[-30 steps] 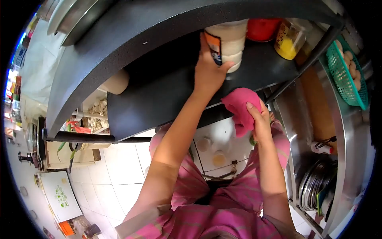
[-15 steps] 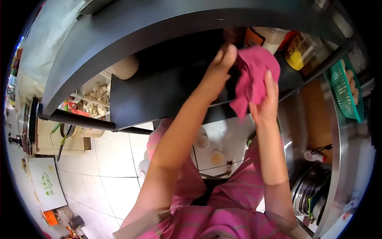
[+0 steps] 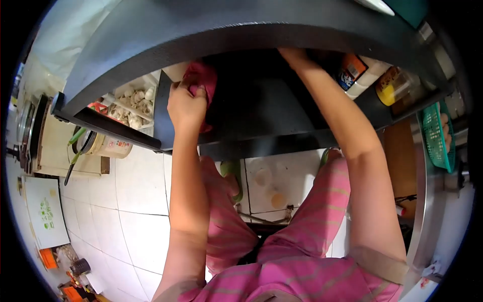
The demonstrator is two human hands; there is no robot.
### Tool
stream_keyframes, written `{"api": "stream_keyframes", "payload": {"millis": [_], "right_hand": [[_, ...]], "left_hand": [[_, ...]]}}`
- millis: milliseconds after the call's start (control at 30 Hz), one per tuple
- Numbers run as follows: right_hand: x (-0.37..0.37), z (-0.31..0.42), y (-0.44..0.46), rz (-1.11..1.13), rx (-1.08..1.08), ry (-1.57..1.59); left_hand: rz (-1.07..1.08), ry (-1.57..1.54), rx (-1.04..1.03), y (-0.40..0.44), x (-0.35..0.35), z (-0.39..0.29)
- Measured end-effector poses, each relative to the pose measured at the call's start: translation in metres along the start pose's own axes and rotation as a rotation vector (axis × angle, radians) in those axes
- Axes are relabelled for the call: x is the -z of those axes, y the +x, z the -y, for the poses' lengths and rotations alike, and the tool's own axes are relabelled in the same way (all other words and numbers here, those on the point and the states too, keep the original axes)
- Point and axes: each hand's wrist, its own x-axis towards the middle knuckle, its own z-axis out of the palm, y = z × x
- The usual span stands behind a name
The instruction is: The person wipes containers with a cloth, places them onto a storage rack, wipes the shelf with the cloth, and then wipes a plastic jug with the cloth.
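Head view: a crumpled pink cloth (image 3: 208, 80) is gripped in the bent fingers of the left hand (image 3: 188, 104), at the left part of the black shelf (image 3: 251, 113), beside a pale container (image 3: 174, 71). The right hand (image 3: 294, 56) is partly hidden by the upper rim (image 3: 226, 35); its finger spread cannot be told. Garlic bulbs (image 3: 135, 106) are seen past the shelf's left end, and an orange-labelled jar (image 3: 368, 75) toward its right.

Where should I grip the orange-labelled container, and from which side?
Probably around the mid-body of the container, from the shelf's open front: its rounded side shows there, while the overhanging top board hides its upper end.
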Motion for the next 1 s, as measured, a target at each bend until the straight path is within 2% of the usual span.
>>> {"api": "stream_keyframes", "payload": {"millis": [33,133,200,267,500,700,1000], "right_hand": [[0.005,-0.005,0.014,-0.020,0.059,-0.095],[0.025,-0.022,0.047,0.055,0.002,-0.369],[0.039,-0.030,0.071,0.118,-0.046,-0.478],[0.054,-0.038,0.085,0.169,-0.085,-0.540],[0.079,-0.049,0.108,0.234,-0.091,-0.612],[0.088,-0.043,0.106,0.244,-0.086,-0.631],[0.103,-0.042,0.108,0.264,-0.099,-0.651]], "left_hand": [[-0.005,0.015,0.008,0.000,0.000,0.003],[0.010,0.070,0.041,-0.004,0.004,-0.002],[-0.110,0.136,-0.048,-0.005,0.004,-0.003],[-0.096,0.122,-0.053,-0.002,0.007,0.002],[-0.131,0.105,-0.134,0.005,0.005,0.017],[-0.107,-0.027,-0.112,-0.008,0.003,0.005],[-0.101,0.003,-0.110,-0.009,-0.005,0.006]]}}
